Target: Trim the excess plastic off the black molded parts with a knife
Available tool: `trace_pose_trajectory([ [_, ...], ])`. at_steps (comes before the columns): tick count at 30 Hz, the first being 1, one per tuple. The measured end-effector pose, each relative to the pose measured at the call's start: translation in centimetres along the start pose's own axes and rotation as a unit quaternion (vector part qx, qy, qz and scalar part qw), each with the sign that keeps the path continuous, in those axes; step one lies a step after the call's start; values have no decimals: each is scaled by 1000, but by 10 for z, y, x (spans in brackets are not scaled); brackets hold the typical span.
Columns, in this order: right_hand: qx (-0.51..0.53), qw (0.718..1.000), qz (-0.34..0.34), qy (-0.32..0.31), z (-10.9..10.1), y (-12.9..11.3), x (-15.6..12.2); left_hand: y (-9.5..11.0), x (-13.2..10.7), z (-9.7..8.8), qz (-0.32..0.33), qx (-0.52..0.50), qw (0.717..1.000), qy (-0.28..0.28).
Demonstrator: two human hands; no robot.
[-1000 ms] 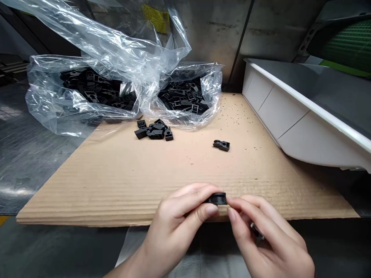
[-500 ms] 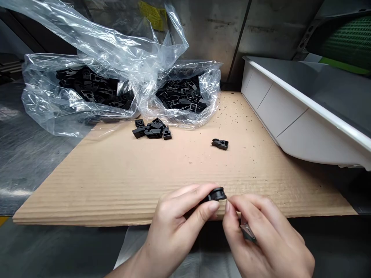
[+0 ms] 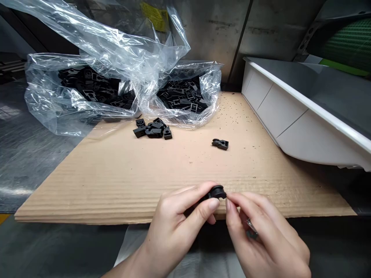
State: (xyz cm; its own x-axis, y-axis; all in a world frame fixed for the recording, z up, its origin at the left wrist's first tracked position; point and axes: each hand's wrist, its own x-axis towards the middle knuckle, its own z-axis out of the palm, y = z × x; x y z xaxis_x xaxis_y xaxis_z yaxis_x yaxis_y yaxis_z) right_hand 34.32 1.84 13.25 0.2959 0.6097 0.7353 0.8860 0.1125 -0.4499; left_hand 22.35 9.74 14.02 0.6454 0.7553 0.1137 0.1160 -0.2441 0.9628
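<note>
Over the near edge of the cardboard, my left hand (image 3: 176,222) pinches a small black plastic part (image 3: 218,191) between thumb and fingers, its rounded, grooved end pointing right. The thumb and forefinger of my right hand (image 3: 268,235) are pinched together against that end; whatever lies between their tips is too small to make out. A small metal-tipped tool (image 3: 252,227) is tucked in the curled fingers of the same hand, mostly hidden. One similar black part (image 3: 220,144) lies alone on the cardboard (image 3: 174,166), and several more form a small pile (image 3: 153,129) to its left.
Two clear plastic bags (image 3: 40,96) full of black parts (image 3: 181,94) stand at the back. A large white bin (image 3: 272,96) rises along the right side, overhanging the cardboard. Tiny black scraps (image 3: 228,112) are scattered near the bin. Behind is a metal wall (image 3: 208,38).
My right hand has shifted slightly up and left, its fingertips still at the rounded end of the black part. That part is tipped a little in my left hand.
</note>
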Motion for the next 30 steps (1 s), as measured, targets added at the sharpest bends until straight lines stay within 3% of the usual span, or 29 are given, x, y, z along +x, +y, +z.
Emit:
trace_pose_trajectory([
  [4,-23,999,-23,5,0,0,-1,3,0,0,3,1,1000,7],
  [7,3,1000,17,6,-5,6,1,4,1,1,10,-2,1000,13],
  [13,75,982,119,-126,-26,22,8,-1,1,2,13,32,998,60],
  [17,149,961,127,-195,-24,23,4,-4,0,5,13,16,999,43],
  [23,183,955,137,-187,-10,21,3,-4,-1,4,6,-10,1000,27],
  [30,154,963,91,-203,-20,36,4,-4,-1,-7,-49,-158,985,-52],
])
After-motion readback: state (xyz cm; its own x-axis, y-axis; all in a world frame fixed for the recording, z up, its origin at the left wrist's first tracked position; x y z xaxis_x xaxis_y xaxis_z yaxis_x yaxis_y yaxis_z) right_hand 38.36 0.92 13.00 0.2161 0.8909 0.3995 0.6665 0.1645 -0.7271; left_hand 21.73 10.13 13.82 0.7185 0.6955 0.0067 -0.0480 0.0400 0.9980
